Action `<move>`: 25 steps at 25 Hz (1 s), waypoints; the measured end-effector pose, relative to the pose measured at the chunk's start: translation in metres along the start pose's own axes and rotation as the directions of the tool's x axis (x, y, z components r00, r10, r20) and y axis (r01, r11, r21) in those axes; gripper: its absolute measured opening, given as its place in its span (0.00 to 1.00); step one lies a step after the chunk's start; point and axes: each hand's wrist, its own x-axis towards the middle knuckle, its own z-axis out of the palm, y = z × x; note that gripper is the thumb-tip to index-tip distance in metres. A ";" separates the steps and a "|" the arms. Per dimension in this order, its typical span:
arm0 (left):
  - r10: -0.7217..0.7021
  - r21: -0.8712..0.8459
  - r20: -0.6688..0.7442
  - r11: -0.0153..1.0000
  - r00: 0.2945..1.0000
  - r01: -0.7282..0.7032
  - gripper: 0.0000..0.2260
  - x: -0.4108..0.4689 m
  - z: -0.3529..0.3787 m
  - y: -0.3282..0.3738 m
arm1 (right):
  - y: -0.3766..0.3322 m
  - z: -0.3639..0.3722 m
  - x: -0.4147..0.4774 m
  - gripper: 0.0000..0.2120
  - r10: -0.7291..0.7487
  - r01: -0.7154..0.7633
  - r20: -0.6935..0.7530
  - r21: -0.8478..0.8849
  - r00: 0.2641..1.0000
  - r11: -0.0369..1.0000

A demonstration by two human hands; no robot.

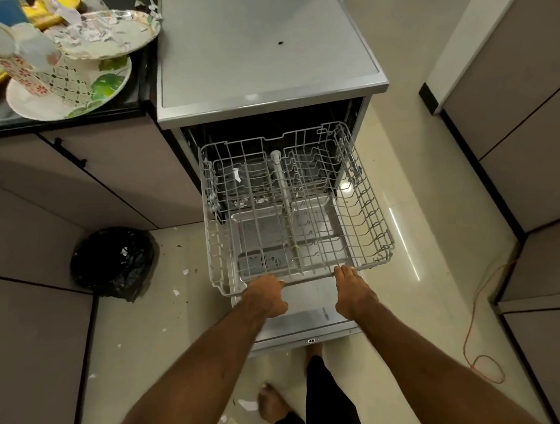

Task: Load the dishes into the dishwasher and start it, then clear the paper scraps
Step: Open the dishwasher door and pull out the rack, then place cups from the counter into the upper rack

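The dishwasher [265,94] stands open with its door [305,321] folded down. An empty white wire rack [366,200] is pulled out over the door. My left hand [267,296] grips the rack's front rail at its left part. My right hand [352,292] grips the same rail further right. Plates [68,103] and patterned cups [27,70] are piled on the dark counter at the top left, with torn paper scraps [97,33] on the upper plate. More paper scraps [247,404] lie scattered on the floor.
A bin lined with a black bag [114,263] stands on the floor left of the dishwasher. Grey cabinets [27,227] run along the left and right sides. An orange cord [477,347] trails over the floor at the right. My bare foot [271,405] is below the door.
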 end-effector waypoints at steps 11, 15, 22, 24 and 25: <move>0.081 -0.007 -0.491 0.995 0.867 -0.097 0.43 -0.059 -0.103 -0.024 | -0.080 -0.099 0.001 0.40 -0.232 0.226 -0.329 -0.056 0.915 0.973; -0.028 -0.031 -0.540 0.999 0.841 0.014 0.43 -0.087 -0.149 -0.061 | -0.133 -0.146 0.009 0.38 -0.308 0.313 -0.412 -0.057 0.858 0.948; -0.272 -0.097 -0.633 0.957 0.725 0.275 0.42 -0.133 -0.207 -0.141 | -0.226 -0.205 0.034 0.37 -0.446 0.463 -0.453 -0.080 0.772 0.883; -0.325 -0.154 -0.644 0.942 0.693 0.299 0.42 -0.149 -0.216 -0.162 | -0.250 -0.217 0.039 0.36 -0.497 0.502 -0.442 -0.117 0.746 0.857; -0.346 -0.177 -0.644 0.935 0.682 0.307 0.42 -0.156 -0.219 -0.171 | -0.263 -0.222 0.039 0.36 -0.514 0.513 -0.436 -0.131 0.738 0.848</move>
